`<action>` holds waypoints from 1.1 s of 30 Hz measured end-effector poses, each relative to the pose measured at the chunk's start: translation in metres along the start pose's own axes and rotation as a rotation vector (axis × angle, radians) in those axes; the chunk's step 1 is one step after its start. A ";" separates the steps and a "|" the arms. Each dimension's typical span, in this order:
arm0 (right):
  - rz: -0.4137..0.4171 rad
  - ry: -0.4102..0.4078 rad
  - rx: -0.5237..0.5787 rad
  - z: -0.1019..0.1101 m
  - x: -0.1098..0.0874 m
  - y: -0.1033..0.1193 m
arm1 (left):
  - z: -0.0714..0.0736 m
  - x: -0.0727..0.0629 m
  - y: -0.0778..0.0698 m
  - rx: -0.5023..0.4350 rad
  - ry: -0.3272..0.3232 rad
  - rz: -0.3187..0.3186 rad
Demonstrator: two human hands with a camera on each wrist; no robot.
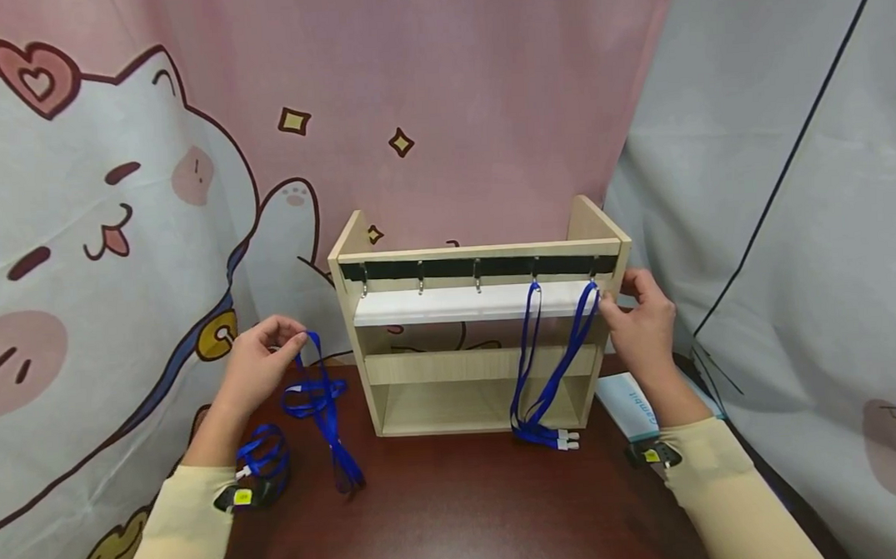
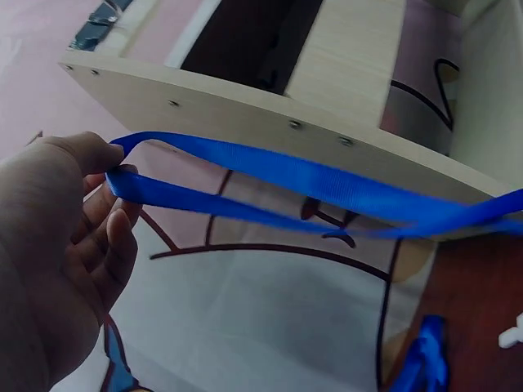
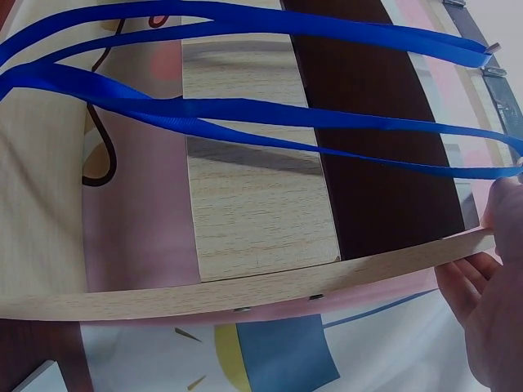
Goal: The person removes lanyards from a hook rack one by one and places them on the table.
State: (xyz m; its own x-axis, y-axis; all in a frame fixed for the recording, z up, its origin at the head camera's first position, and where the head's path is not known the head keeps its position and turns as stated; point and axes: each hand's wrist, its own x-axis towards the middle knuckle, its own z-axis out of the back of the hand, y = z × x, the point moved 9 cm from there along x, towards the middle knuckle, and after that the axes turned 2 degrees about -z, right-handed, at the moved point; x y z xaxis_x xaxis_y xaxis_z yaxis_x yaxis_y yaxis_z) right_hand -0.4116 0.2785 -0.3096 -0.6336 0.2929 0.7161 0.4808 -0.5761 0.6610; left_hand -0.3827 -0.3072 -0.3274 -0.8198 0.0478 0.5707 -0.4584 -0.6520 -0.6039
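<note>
In the head view, my left hand (image 1: pixel 258 364) pinches the loop end of a blue lanyard (image 1: pixel 326 401) between thumb and fingertips, left of a wooden rack (image 1: pixel 482 365). The rest of the strap dangles in twisted loops over the table; in the left wrist view the lanyard (image 2: pixel 286 175) stretches rightward past the rack's side. My right hand (image 1: pixel 645 329) grips the rack's right side panel (image 3: pixel 392 265), thumb inside and fingers outside. Two blue lanyards (image 1: pixel 569 353) hang from the two rightmost hooks, their white clips (image 1: pixel 568 439) low in front of the rack.
Another blue lanyard (image 1: pixel 266 454) lies coiled on the dark red table (image 1: pixel 458 504), partly behind the left wrist. Bare metal hooks (image 1: pixel 420 277) line the rack's black strip (image 1: pixel 447 268). A light blue packet (image 1: pixel 628 405) lies right of the rack. Printed curtains (image 1: pixel 485 103) hang behind.
</note>
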 end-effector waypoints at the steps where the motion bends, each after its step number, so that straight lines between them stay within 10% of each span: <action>1: 0.002 0.000 0.000 0.000 0.000 0.000 | -0.002 -0.002 0.003 0.007 0.008 0.002; 33: -0.004 0.019 0.003 -0.003 0.000 -0.006 | -0.055 -0.041 0.068 0.060 0.150 0.103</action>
State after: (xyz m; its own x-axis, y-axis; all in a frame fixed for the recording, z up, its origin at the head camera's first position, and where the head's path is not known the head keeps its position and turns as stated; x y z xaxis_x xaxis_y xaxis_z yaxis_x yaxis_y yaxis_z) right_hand -0.4161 0.2801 -0.3141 -0.6471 0.2806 0.7089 0.4799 -0.5725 0.6648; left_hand -0.3985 -0.3118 -0.4224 -0.9053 0.0881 0.4156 -0.3520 -0.7032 -0.6178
